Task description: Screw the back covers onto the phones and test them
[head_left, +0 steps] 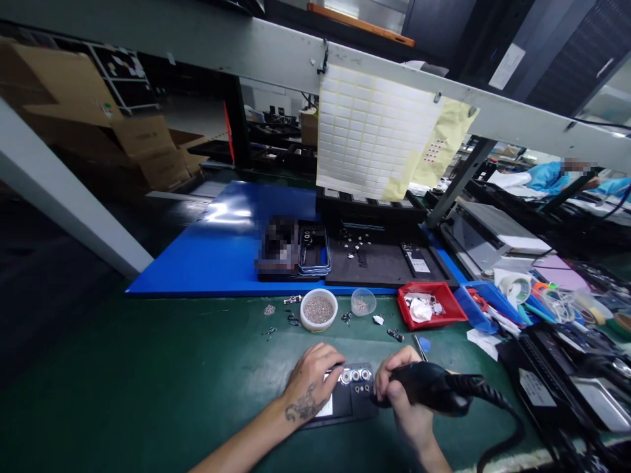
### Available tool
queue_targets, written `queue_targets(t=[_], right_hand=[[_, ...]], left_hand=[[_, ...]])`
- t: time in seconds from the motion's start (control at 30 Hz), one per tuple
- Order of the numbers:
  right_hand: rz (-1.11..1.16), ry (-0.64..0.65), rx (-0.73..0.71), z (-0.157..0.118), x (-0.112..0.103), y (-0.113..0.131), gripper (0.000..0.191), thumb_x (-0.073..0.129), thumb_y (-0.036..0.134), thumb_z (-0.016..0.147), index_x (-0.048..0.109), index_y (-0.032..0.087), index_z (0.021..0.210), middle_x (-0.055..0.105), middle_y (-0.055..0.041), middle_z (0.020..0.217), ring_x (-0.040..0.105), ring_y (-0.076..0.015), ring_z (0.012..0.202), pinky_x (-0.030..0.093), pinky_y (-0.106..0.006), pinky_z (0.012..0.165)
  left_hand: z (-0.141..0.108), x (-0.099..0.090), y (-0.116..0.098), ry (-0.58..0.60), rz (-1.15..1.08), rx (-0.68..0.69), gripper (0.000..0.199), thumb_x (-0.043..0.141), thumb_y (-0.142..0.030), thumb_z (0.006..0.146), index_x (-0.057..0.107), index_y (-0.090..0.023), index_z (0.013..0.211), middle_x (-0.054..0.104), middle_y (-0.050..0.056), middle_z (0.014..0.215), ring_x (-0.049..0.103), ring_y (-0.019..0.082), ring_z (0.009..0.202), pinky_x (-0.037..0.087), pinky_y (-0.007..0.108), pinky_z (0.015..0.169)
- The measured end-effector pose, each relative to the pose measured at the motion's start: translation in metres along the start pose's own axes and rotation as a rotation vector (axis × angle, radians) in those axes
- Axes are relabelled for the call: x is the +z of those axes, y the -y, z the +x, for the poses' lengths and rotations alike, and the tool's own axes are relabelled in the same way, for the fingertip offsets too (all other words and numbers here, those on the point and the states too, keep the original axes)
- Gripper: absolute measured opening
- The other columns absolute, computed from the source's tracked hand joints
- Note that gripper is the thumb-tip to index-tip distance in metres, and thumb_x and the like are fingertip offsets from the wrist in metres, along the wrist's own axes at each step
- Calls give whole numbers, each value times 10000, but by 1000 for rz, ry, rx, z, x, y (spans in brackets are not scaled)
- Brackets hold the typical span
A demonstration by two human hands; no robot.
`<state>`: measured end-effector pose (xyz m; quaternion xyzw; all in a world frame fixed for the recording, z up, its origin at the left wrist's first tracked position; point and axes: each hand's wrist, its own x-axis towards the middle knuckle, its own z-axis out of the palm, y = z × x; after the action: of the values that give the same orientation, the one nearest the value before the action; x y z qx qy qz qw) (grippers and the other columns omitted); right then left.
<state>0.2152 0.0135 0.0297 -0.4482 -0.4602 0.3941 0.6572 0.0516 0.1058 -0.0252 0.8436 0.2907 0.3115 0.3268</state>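
A dark phone (362, 402), its back parts exposed, lies on the green mat in front of me. Several round camera rings (355, 376) show along its upper side, and a white label sits near my left wrist. My left hand (315, 374) rests over the phone's left part, fingers bent and gripping it. In my right hand (405, 401) is a black handheld device (428, 386) with a coiled cord, which looks like a barcode scanner. Its front end is close to the phone's right edge; whether they touch I cannot tell. Tweezers (420, 348) show just behind my right hand.
Beyond my hands stand a white tub of screws (318, 310), a clear cup (363, 302), a red bin (431, 306) and a blue bin (488, 306). Small parts lie between. A black tray (384, 263) sits on the blue board (207, 256). Label sheets (377, 131) hang from the beam.
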Motion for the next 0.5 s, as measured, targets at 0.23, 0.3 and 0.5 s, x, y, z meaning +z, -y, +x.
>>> queue_targets(t=[0.23, 0.3, 0.5], right_hand=[[44, 32, -4, 1, 2, -1, 312, 675, 466, 796, 463, 252, 880, 502, 64, 606, 453, -117, 504, 370, -246, 509], [76, 62, 2, 3, 2, 5, 322, 676, 476, 793, 475, 256, 914, 522, 59, 611, 466, -121, 507, 379, -250, 515], [87, -183, 0, 16, -58, 44, 465, 612, 632, 764, 497, 245, 995, 523, 57, 595, 482, -124, 483, 425, -257, 502]], left_hand=[[2, 1, 0, 13, 13, -2, 160, 532, -124, 846, 669, -184, 903, 662, 62, 846, 580, 228, 814, 454, 377, 768], [4, 1, 1, 18, 17, -4, 162, 524, -134, 853, 668, -187, 907, 663, 61, 851, 583, 225, 818, 455, 375, 776], [-2, -16, -9, 123, 76, -13, 252, 563, -278, 859, 614, -210, 1097, 651, 82, 1008, 579, 262, 926, 474, 407, 822]])
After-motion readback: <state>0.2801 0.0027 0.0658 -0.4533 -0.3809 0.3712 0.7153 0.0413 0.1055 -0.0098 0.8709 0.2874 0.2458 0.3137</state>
